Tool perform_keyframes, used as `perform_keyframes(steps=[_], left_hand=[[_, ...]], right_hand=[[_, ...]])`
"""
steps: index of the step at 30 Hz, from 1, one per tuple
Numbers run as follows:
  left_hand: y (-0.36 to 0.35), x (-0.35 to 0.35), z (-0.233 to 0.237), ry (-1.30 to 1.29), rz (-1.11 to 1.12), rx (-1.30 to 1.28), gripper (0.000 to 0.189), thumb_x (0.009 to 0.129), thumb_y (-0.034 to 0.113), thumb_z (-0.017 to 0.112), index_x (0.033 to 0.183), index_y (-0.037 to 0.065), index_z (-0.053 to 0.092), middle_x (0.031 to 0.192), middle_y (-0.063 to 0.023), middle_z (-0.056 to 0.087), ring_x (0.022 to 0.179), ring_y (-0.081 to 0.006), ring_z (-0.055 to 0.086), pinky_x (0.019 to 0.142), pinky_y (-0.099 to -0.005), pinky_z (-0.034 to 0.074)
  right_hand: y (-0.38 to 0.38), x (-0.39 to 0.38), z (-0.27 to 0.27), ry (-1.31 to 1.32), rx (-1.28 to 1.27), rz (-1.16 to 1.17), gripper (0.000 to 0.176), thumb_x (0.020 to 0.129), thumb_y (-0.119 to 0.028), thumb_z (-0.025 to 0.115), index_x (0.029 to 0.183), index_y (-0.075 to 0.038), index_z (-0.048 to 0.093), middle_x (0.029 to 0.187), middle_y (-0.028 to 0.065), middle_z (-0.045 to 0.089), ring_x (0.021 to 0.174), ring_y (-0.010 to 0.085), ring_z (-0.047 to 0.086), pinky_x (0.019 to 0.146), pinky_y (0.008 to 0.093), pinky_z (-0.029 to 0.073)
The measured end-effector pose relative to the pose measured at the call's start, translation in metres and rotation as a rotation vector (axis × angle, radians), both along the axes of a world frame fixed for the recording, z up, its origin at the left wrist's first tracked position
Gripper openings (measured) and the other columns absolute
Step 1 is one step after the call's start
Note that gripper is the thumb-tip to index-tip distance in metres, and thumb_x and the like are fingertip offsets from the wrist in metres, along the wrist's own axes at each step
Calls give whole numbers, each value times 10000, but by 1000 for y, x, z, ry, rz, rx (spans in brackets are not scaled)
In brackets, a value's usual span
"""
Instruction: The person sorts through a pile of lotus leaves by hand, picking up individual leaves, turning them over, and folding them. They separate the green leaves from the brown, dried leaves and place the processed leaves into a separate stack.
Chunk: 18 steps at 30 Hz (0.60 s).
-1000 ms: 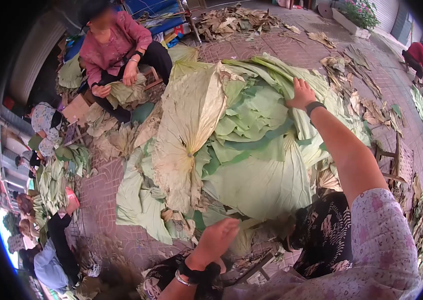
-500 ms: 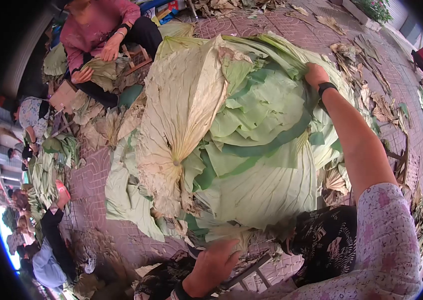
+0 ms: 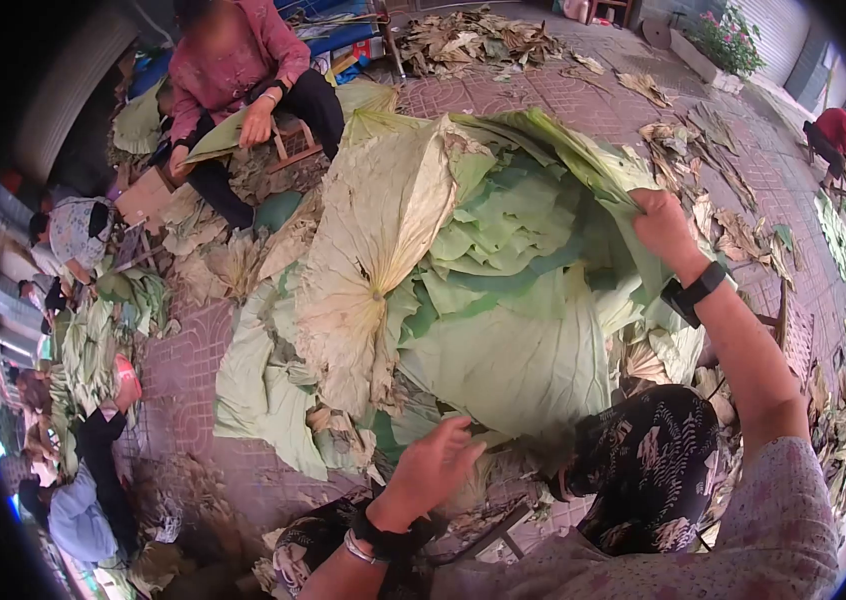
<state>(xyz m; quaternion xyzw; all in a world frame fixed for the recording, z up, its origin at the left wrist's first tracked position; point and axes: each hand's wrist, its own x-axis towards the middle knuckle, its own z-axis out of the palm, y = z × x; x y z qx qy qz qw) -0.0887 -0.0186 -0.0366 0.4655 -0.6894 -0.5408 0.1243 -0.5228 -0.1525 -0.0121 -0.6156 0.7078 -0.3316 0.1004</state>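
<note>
Leaves in a big green pile [image 3: 503, 350] sit on the brick paving [image 3: 188, 380], right in front of your knees. Your right hand [image 3: 663, 228] is closed on the far edge of the top green leaves [image 3: 583, 165], holding it raised off the heap. Your left hand [image 3: 431, 465] rests at the near edge, fingers loosely curled; whether it grips, you cannot tell. A pale dried leaf [image 3: 373, 260] drapes over the pile's left side.
</note>
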Motion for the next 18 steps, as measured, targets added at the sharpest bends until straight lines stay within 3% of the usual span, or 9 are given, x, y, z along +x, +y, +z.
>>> perform_keyframes(steps=[1, 2, 4, 6, 10, 12, 13, 16, 18], left_hand=[[-1, -3, 5, 78, 49, 74, 533, 953, 371, 632, 1343, 33, 500, 1137, -191, 664, 1095, -311, 648, 944, -408, 500], [-5, -4, 7, 168, 79, 116, 545, 969, 381, 607, 1377, 47, 472, 1174, -171, 650, 1119, -281, 625, 964, -400, 487], [-13, -4, 8, 346, 149, 208, 569, 1000, 402, 557, 1445, 76, 414, 1247, -130, 621, 1168, -221, 581, 1005, -384, 462], [-25, -8, 18, 567, 231, 343, 629, 1015, 471, 495, 1477, 68, 358, 1370, -144, 528, 1268, -243, 501, 1058, -393, 409], [-42, -7, 18, 819, 306, 504, 618, 1019, 467, 477, 1484, 78, 354, 1411, -115, 491, 1269, -221, 495, 1049, -393, 414], [-41, -13, 21, 840, 301, 482, 606, 1015, 421, 515, 1487, 78, 351, 1420, -95, 485, 1268, -209, 495, 1051, -394, 411], [-37, -13, 18, 815, 315, 454, 565, 1003, 301, 559, 1483, 76, 363, 1407, -67, 501, 1262, -180, 492, 1049, -367, 408], [-31, -13, -3, 742, 327, 368, 484, 1000, 116, 548, 1466, 99, 420, 1342, -34, 569, 1201, -134, 541, 989, -327, 470], [-24, -24, 8, 663, 352, 302, 462, 991, 47, 522, 1446, 70, 444, 1307, -25, 596, 1179, -104, 543, 1002, -274, 441]], right_hand=[[17, 21, 10, 38, 17, 46, 281, 710, 38, 518, 933, -11, 681, 734, 206, 618, 657, 285, 619, 673, 365, 492], [36, 51, 29, -5, -12, 136, 254, 697, -6, 545, 900, -54, 690, 767, 226, 621, 739, 402, 622, 689, 423, 500], [62, 94, 29, 24, -19, 250, 152, 683, -1, 541, 811, -28, 618, 726, 245, 577, 724, 446, 583, 647, 479, 475], [96, 145, 39, 117, 32, 352, 76, 708, -17, 555, 779, -33, 532, 661, 237, 567, 706, 467, 582, 643, 521, 483], [146, 216, 17, 115, 117, 518, 127, 730, -63, 594, 844, -25, 555, 740, 202, 629, 721, 419, 637, 666, 511, 514], [161, 234, -3, 49, 58, 595, 201, 759, -107, 628, 925, -9, 571, 795, 207, 639, 760, 407, 643, 695, 491, 522], [163, 236, -7, 21, 26, 626, 240, 774, -130, 646, 965, -1, 580, 823, 210, 645, 779, 400, 647, 710, 481, 526], [143, 213, 14, -236, 236, 454, 480, 823, -269, 711, 1152, 45, 559, 958, 246, 649, 910, 402, 641, 805, 448, 526], [113, 202, 26, -229, -118, 181, 743, 832, -415, 737, 1316, 82, 471, 1161, 293, 598, 1101, 401, 590, 957, 426, 476]])
